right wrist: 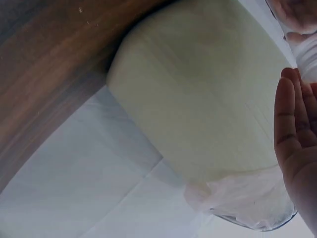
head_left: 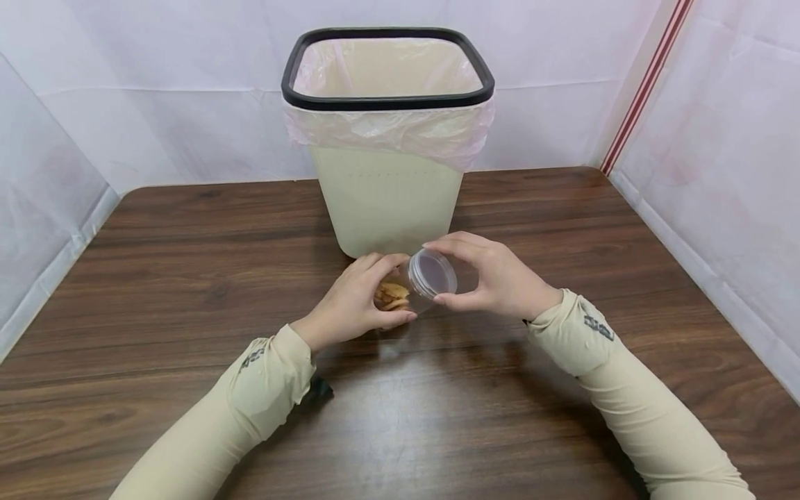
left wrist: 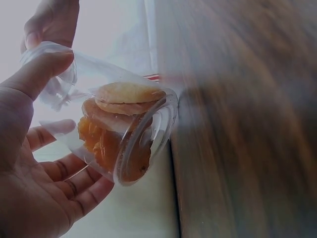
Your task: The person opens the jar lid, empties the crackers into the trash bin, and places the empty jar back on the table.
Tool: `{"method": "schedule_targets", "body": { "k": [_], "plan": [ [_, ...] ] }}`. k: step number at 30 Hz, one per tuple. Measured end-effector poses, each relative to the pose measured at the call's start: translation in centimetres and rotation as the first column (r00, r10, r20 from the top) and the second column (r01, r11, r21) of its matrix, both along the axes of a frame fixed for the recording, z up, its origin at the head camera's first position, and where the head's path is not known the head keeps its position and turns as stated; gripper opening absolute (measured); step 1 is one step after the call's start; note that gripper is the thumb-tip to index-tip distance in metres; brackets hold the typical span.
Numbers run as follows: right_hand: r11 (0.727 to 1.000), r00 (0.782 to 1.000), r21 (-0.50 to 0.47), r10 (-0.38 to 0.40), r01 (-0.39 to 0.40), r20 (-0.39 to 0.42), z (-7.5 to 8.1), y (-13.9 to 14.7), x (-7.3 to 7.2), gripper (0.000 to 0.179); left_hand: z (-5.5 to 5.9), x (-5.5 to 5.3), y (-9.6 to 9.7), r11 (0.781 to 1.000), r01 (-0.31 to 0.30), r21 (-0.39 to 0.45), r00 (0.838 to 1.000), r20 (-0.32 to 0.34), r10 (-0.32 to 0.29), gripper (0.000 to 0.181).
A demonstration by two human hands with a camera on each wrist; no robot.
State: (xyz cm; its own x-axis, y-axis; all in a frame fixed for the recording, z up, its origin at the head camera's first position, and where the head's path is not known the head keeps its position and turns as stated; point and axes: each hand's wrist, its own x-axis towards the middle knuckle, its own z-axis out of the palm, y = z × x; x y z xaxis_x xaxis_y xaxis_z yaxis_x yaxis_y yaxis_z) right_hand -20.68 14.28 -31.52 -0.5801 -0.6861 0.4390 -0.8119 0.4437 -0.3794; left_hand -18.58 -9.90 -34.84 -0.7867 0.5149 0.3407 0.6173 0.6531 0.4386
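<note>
In my left hand (head_left: pixel 350 302) I hold a clear plastic jar (left wrist: pixel 84 148), tilted on its side, with the thumb on one side and the fingers curled round the other. Orange-brown pieces of food (left wrist: pixel 116 134), like dried fruit slices, lie toward its base. Its round clear lid (head_left: pixel 437 272) faces up and to the right at the mouth end. My right hand (head_left: pixel 496 274) grips this lid by its rim between thumb and fingers. The right wrist view catches only part of the right hand (right wrist: pixel 299 134) at its edge.
Just behind the hands stands a cream trash bin (head_left: pixel 390 201) with a black rim (head_left: pixel 387 104) and a pinkish plastic liner (head_left: pixel 400 132). It rests on a dark wood-grain table (head_left: pixel 156 278). White sheeting (head_left: pixel 187 83) hangs behind and along both sides.
</note>
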Motion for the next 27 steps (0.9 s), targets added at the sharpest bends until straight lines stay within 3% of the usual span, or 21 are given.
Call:
{"method": "schedule_targets", "body": {
  "k": [11, 21, 27],
  "plan": [
    [0.996, 0.998, 0.072, 0.060, -0.060, -0.004, 0.8, 0.4, -0.2, 0.064, -0.2, -0.1, -0.1, 1.000, 0.009, 0.007, 1.000, 0.008, -0.009, 0.071],
    [0.989, 0.998, 0.128, 0.067, -0.067, 0.002, 1.4, 0.6, 0.0, 0.065, -0.1, -0.1, -0.1, 1.000, 0.012, 0.000, 1.000, 0.003, -0.012, 0.069],
    [0.991, 0.998, 0.126, 0.053, -0.047, -0.045, 1.3, 0.1, 0.2, 0.065, 0.1, 0.0, -0.1, 1.000, -0.003, 0.003, 1.000, 0.000, 0.003, 0.071]
  ]
}}
